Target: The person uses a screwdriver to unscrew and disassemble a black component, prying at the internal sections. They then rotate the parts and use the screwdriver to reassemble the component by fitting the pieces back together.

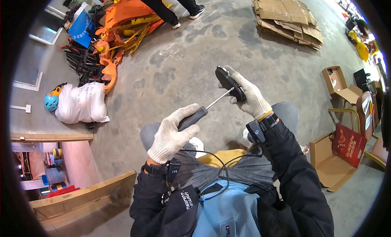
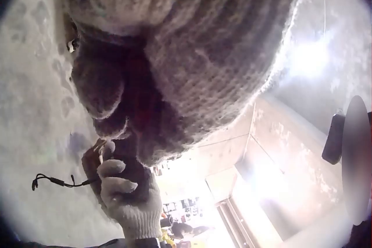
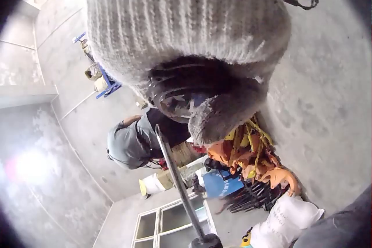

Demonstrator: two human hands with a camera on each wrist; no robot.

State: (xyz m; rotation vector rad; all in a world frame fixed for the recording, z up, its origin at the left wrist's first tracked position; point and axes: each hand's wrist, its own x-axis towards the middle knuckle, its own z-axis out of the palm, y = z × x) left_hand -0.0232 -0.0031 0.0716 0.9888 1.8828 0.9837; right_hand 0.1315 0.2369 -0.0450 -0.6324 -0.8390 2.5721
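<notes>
In the head view my gloved left hand [image 1: 173, 133] grips the dark handle of a screwdriver [image 1: 194, 117]. Its thin metal shaft slants up to the right, the tip right at a black, rounded, elongated part [image 1: 228, 82]. My gloved right hand [image 1: 253, 99] holds that part on edge, fingers behind it. The right wrist view shows the screwdriver's shaft [image 3: 179, 181] below the black part [image 3: 189, 85], which the glove partly hides. In the left wrist view the left glove [image 2: 192, 56] covers most of the handle, and the right hand [image 2: 131, 201] appears beyond it. A short cable [image 2: 55, 181] hangs there.
Orange and yellow plastic pieces [image 1: 126, 17] lie heaped at the upper left, above a white sack [image 1: 83, 102]. Another person's legs [image 1: 171, 9] are beside the heap. Flattened cardboard [image 1: 287, 19] is stacked farther off. An open carton [image 1: 332, 163] lies to the right.
</notes>
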